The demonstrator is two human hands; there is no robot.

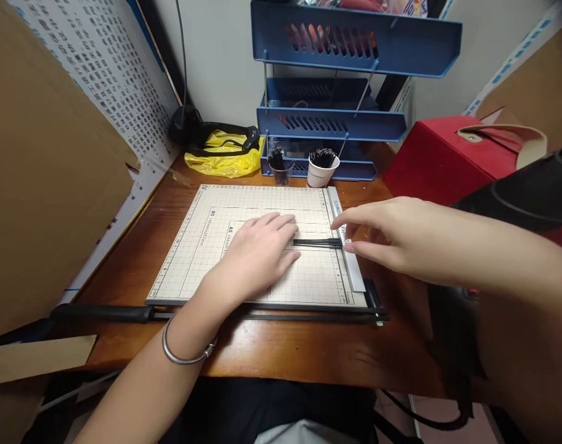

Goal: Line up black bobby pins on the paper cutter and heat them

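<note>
A small bundle of thin black sticks (pixel 315 243) lies crosswise on a white gridded paper cutter (pixel 207 246). Its right ends reach the cutter's metal ruler strip (pixel 354 271). My left hand (pixel 260 250) rests palm down on the board, fingers stretched out and thumb apart, at the bundle's left end; the hand hides whether the sticks run on beneath it. My right hand (pixel 378 234) is at the bundle's right end by the strip, thumb and index finger apart on either side of it. Along the near edge the cutter's black-handled blade arm (pixel 105 313) lies lowered.
Behind the cutter stand a clear cup (pixel 281 176) and a paper cup (pixel 318 176), both full of black bristly-topped sticks. Blue tiered trays (pixel 331 126) rise behind them. A yellow plastic bag (pixel 220 161) lies back left, a red box (pixel 442 160) at right. Cardboard (pixel 45 166) walls the left.
</note>
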